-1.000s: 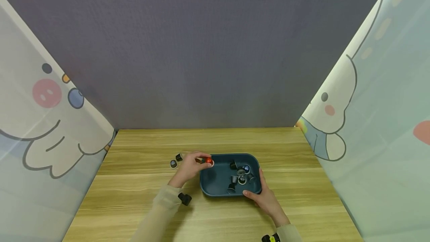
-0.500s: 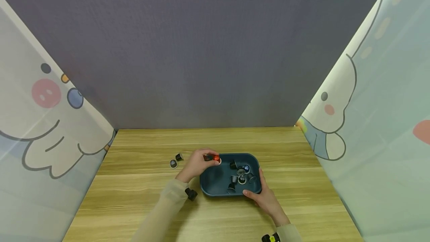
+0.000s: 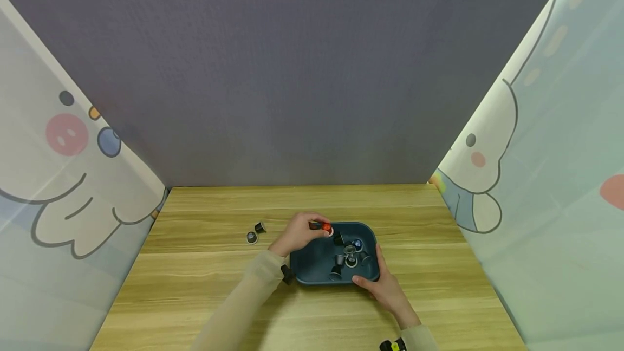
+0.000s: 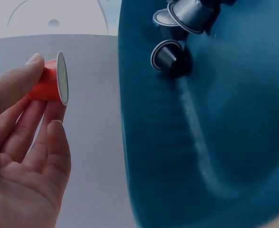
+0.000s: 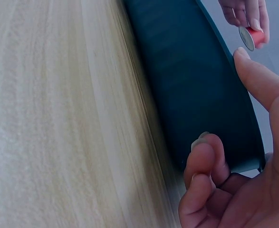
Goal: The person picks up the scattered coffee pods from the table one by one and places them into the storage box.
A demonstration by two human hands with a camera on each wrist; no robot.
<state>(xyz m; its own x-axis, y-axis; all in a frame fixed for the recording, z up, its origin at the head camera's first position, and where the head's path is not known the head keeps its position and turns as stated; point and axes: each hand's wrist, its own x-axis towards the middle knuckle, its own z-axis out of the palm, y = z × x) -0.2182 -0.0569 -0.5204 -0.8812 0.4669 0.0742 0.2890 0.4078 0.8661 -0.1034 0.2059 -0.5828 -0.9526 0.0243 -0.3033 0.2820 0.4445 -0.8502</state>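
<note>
Between thumb and fingers, my left hand [image 3: 298,233] pinches a red coffee capsule [image 3: 327,227] over the far side of a dark blue tray [image 3: 312,267]. The capsule's pale foil lid [image 4: 62,80] faces the tray in the left wrist view. My right hand [image 3: 389,290] grips the tray's near right corner, thumb on the rim and the other fingers against the outer wall [image 5: 191,80]. Inside the tray, towards its right half, lie several dark and silver capsules [image 3: 350,256] and a blue one [image 3: 358,244].
Two dark capsules sit on the wooden table [image 3: 195,270] left of the tray, one lying on its side [image 3: 260,227] and one upright [image 3: 251,238]. A grey panel [image 3: 302,80] rises behind the table, with cartoon-printed sheets on either side.
My left hand has moved to the right with the red capsule, from the tray's left edge to above its far middle. The right hand and the tray stay put.
</note>
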